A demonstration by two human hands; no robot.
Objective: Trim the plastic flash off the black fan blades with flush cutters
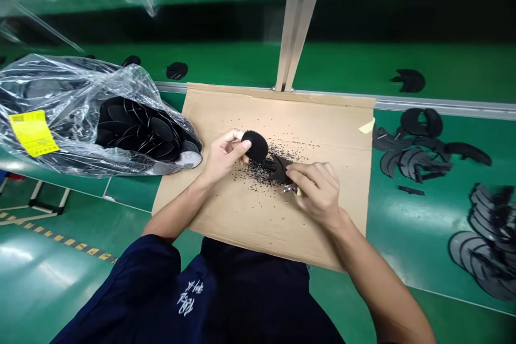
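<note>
Head cam: L hand [228, 156] pinches disc [257, 146]; R hand [318, 191] grips pc [282, 169] just right & nearer, notch facing left.

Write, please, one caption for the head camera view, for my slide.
Left hand holds a black disc and right hand a dark curved piece over cardboard strewn with black bits.

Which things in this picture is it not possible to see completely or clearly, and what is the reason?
In the head view:
Black disc in the left hand: its other side is turned away.
Shiny thing at the right hand: small, and the hand seems to cover part.
Black crumbs: too small to tell each shape.
Yellow label: print too small to read.
Plastic bag: cut off by the left edge.
Far-right black pieces: blurred, cut off by the right edge.
</note>
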